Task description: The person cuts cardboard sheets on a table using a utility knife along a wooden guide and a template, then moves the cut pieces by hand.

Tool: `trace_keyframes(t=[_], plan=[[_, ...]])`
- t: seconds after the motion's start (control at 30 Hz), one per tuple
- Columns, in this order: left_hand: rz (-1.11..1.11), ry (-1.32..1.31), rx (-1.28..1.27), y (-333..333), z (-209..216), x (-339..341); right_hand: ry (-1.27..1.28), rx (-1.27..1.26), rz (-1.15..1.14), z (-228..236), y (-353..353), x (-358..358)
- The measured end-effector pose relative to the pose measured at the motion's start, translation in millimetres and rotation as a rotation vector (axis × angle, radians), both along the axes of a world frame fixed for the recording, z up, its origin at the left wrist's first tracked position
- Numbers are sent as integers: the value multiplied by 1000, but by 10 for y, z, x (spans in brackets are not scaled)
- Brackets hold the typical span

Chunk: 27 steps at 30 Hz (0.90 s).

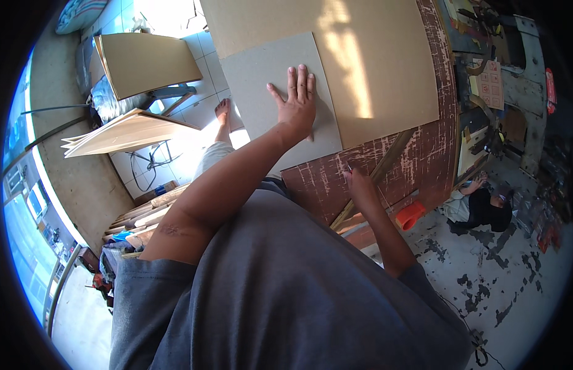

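Note:
My left hand lies flat with fingers spread on a grey board. That board rests over a larger tan sheet, and both lie on a worn red-brown tabletop. Lower and to the right, my right hand is closed, with a small thin tip showing beyond its fingers. What it grips is too small to name. It is over the tabletop near the grey board's lower corner, beside a long narrow wooden strip lying at a slant.
An orange tube-like piece is by the table's near edge. Tan sheets and thin boards stand at the left. Metal machinery lines the right side. A person in dark clothing is low down at the right.

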<state>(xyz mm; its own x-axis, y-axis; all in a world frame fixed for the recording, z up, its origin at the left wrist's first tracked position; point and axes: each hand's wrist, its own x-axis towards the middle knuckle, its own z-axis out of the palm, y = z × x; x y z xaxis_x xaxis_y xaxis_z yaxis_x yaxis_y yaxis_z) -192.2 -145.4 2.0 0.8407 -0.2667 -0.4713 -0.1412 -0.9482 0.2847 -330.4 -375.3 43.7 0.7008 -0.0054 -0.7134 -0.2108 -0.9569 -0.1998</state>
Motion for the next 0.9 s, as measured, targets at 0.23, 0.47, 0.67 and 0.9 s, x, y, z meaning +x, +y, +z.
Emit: trace_keyframes(t=[0.23, 0.47, 0.67, 0.9], plan=[[11, 32, 10, 50, 83, -17, -343, 141, 53, 188, 657, 1369], [-19, 5, 6, -6, 24, 4, -463, 116, 75, -422, 1272, 2681], [-6, 6, 25, 19, 5, -3, -373, 155, 97, -505, 1323, 2783], [-14, 30, 14, 7, 11, 7, -329, 165, 126, -476, 1297, 2849]])
